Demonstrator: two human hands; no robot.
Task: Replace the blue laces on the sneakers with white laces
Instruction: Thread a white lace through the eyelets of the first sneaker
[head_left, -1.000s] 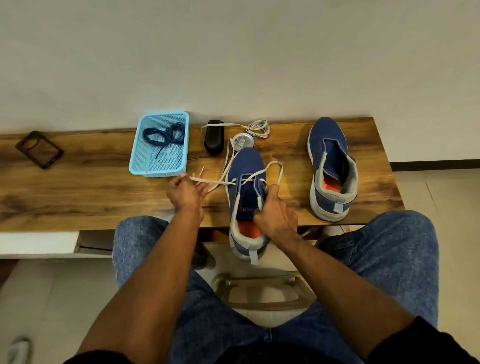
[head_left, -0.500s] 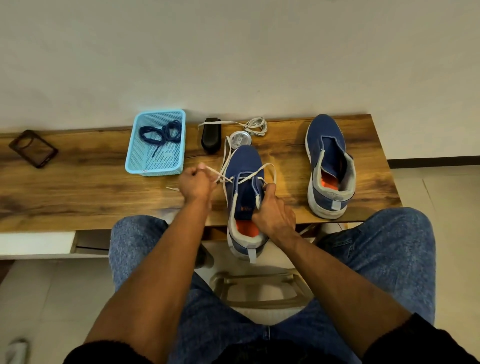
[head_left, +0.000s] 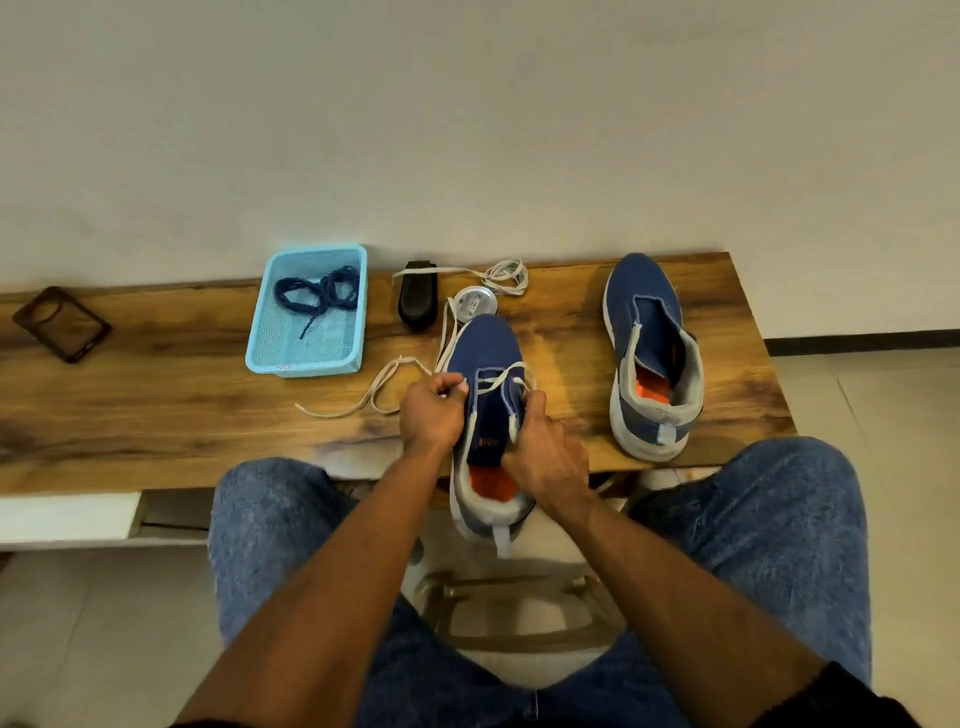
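Table (head_left: 156, 415) first: the sneaker (head_left: 485, 358) overhangs its near edge. My right hand (head_left: 545, 457) clamps its collar; keep that firm. My left hand (head_left: 434, 413) pinches the white lace (head_left: 374, 397) at the left eyelets; feed it straight, untwisted, then draw the slack through evenly.

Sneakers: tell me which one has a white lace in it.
The sneaker between the hands; a white lace crosses its eyelets. The right-hand sneaker has none.
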